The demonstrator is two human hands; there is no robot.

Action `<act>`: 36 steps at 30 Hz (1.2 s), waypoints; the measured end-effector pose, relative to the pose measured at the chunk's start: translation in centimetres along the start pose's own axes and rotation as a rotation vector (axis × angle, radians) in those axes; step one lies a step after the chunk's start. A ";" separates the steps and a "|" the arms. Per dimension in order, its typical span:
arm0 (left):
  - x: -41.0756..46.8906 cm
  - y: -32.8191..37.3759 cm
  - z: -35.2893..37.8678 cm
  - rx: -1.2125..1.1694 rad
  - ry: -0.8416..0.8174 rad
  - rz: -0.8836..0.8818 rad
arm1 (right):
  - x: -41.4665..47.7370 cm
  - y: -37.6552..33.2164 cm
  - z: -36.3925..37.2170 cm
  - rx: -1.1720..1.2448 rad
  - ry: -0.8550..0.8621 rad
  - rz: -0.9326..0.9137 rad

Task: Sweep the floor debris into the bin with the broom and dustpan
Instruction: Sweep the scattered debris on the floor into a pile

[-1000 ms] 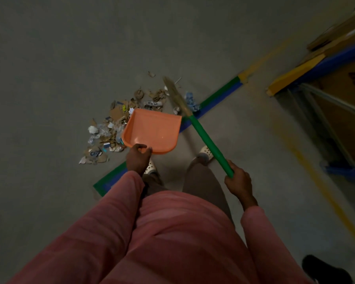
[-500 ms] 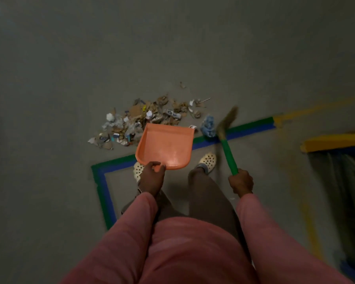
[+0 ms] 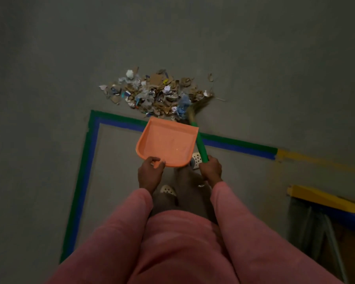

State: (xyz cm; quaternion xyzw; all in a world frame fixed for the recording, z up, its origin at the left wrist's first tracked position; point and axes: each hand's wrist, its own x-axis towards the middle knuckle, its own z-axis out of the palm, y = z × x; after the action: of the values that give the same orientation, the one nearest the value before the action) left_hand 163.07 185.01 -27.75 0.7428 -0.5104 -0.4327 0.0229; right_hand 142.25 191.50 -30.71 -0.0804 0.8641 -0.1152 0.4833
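Dustpan (image 3: 168, 140) fronts the debris (image 3: 158, 93); open floor (image 3: 193, 37) lies beyond.

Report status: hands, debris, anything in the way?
Left hand grips dustpan. Right hand grips broom, bristles at debris pile. No obstacle seen.

Single head-worn wide-angle view, aimed steeply down and forward over the wearer's torso. The left hand (image 3: 150, 175) and right hand (image 3: 210, 169) sit mid-frame, close to the lens. The debris pile (image 3: 156, 93) lies beyond both hands, farther off.
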 end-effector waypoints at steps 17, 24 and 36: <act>-7.9 -11.9 2.6 -0.156 0.026 -0.005 | -11.0 20.4 -6.5 -0.056 0.197 -0.171; -10.8 -10.0 2.8 -0.165 -0.001 0.006 | -8.7 20.2 -9.9 -0.033 0.323 -0.113; -9.7 -2.2 7.8 -0.193 0.043 -0.159 | 3.6 7.0 -16.7 -0.059 0.324 -0.021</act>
State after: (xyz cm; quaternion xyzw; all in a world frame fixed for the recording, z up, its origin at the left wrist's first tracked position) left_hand 158.47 196.80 -27.67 0.7844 -0.4051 -0.4642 0.0710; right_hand 125.90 199.30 -27.16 -0.0839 0.9328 -0.1065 0.3338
